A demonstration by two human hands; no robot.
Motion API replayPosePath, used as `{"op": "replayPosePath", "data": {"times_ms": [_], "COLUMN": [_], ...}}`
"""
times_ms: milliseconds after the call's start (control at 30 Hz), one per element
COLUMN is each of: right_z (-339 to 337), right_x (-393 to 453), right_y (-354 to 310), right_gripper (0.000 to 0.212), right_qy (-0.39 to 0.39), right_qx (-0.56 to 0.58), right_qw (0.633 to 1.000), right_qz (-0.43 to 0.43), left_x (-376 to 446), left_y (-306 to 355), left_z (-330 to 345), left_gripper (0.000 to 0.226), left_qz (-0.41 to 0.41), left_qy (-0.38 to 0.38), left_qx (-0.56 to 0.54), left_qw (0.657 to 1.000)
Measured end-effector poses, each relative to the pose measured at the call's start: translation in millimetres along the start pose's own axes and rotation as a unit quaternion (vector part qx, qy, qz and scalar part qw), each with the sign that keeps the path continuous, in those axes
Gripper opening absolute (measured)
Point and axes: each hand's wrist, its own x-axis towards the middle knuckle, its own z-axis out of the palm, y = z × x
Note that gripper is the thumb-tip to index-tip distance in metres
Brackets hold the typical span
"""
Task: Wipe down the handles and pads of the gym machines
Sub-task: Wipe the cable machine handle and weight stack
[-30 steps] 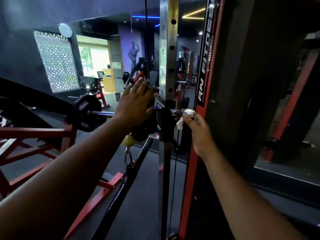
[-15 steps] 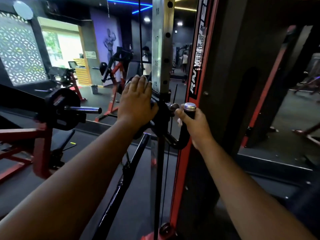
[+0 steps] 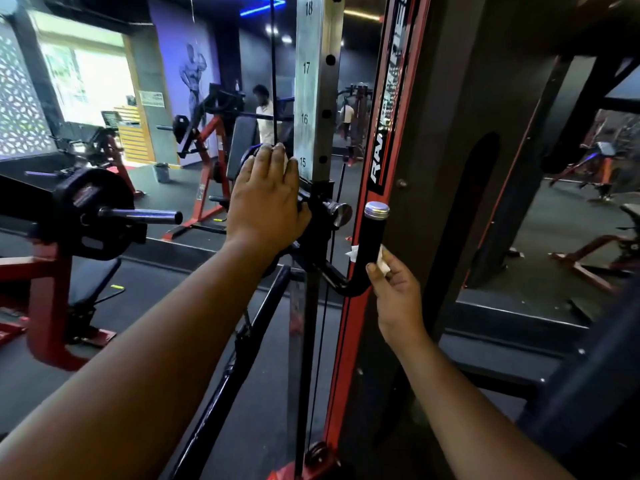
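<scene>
Dim gym floor, red-framed machines far left and right. Cable tower's numbered upright (image 3: pixel 313 98) stands centre, carriage (image 3: pixel 318 216) parked just below hole 15. My left hand (image 3: pixel 266 202) lies over the carriage's left side, fingers fairly straight with a scrap of white showing at the fingertips; judged a brace so the carriage stays put. Black handle (image 3: pixel 372 244) rises on the right, steel cap on top. My right hand (image 3: pixel 394 292) pinches a white wipe (image 3: pixel 383 261) against the handle's lower grip, likely working toward the bend.
</scene>
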Motion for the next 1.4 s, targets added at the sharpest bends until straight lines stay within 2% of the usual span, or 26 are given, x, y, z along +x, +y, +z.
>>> {"op": "replayPosePath", "data": {"times_ms": [167,233,300,367,400,433,467,500,567,700,733,767,867,900,967,1033,1133,1200,1267,1333,1400], "right_z": [1,5,14,18,17,15,9,3,-11,-30,-32,-30,-17,-13,-9,-11,-24,-25,-6,24,59], "right_x": [15,25,26,23,22,22,25,26,22,6,5,4,12,18,32,39,26,14,11,16,30], "right_y": [-19,-33,-48,-53,-48,-40,-26,-12,11,34,32,24,-27,-45,-66,-60,-23,-5,-3,-10,-19], "right_gripper": [0.029,0.028,0.027,0.031,0.035,0.038,0.039,0.040,0.040,0.040,0.042,0.041,0.030,0.029,0.029,0.032,0.034,0.034,0.038,0.033,0.025], "right_qy": [0.063,0.074,0.123,0.173,0.154,0.095,0.030,-0.030,-0.097,-0.171,-0.194,-0.206,-0.161,-0.135,-0.106,-0.108,-0.180,-0.231,-0.272,-0.305,-0.306], "right_qx": [0.074,0.039,-0.005,-0.114,-0.221,-0.343,-0.447,-0.511,-0.572,-0.661,-0.663,-0.640,-0.517,-0.496,-0.513,-0.581,-0.653,-0.676,-0.712,-0.749,-0.773], "right_qw": [0.995,0.995,0.987,0.950,0.903,0.825,0.735,0.674,0.614,0.492,0.483,0.505,0.633,0.650,0.636,0.581,0.484,0.452,0.453,0.461,0.486], "right_qz": [0.002,-0.049,-0.108,-0.233,-0.336,-0.439,-0.509,-0.533,-0.535,-0.540,-0.539,-0.541,-0.553,-0.560,-0.567,-0.560,-0.553,-0.534,-0.462,-0.365,-0.270], "left_x": [0,-1,-1,-1,-1,-1,0,-1,-2,-3,-3,-3,-3,-3,-3,-3,-3,-4,-4,-3,-3], "left_y": [2,2,2,3,3,3,3,2,1,-2,-2,-1,-1,-1,0,1,0,0,0,0,-1], "left_z": [-1,-2,-2,-2,-1,-1,0,0,0,0,0,0,0,0,-1,-4,-4,-5,-4,-4,-3], "left_gripper": [0.081,0.082,0.082,0.081,0.081,0.081,0.080,0.080,0.078,0.078,0.079,0.079,0.079,0.079,0.078,0.076,0.076,0.077,0.077,0.077,0.077], "left_qz": [-0.002,-0.005,-0.006,-0.005,-0.005,-0.005,-0.006,-0.007,-0.007,-0.003,-0.001,0.000,-0.002,-0.003,-0.003,-0.002,0.002,0.003,0.005,0.007,0.006], "left_qy": [0.002,0.004,0.008,0.008,0.008,0.009,0.009,0.008,0.014,0.010,0.009,0.009,0.006,0.007,0.007,0.004,0.001,0.001,0.001,0.000,0.001], "left_qx": [-0.005,-0.011,-0.010,-0.008,-0.008,-0.008,-0.008,-0.009,-0.013,-0.006,-0.004,-0.004,0.000,-0.001,-0.010,-0.020,-0.026,-0.032,-0.037,-0.042,-0.038], "left_qw": [1.000,1.000,1.000,1.000,1.000,1.000,1.000,1.000,1.000,1.000,1.000,1.000,1.000,1.000,1.000,1.000,1.000,0.999,0.999,0.999,0.999]}}
